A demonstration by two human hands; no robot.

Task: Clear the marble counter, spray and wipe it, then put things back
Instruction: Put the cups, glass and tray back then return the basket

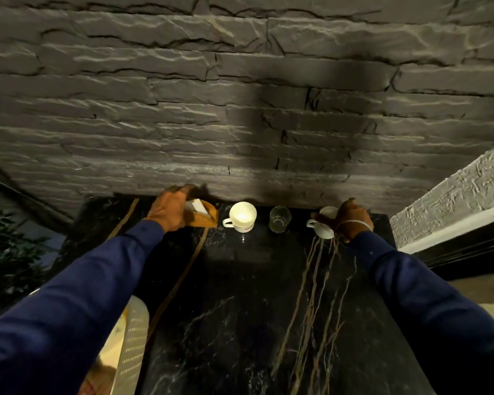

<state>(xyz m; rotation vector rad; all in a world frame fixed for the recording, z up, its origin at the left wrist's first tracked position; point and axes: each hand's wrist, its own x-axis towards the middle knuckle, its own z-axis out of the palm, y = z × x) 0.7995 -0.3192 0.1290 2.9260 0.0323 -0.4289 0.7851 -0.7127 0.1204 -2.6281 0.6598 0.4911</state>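
Note:
The black marble counter (240, 309) runs from me to a dark stone wall. At its far edge stand a wooden tissue holder (204, 219) with white paper in it, a white mug (241, 216), a clear glass (279, 219) and a second white mug (324, 223). My left hand (169, 209) grips the tissue holder from its left side. My right hand (351, 219) wraps round the second white mug, hiding its right half. Both arms wear blue sleeves.
The stone wall (240, 109) rises directly behind the objects. A leafy plant (6, 252) stands at the left. A white perforated item (131, 332) sits low beside the counter's left edge. A white textured wall (454, 201) borders the right.

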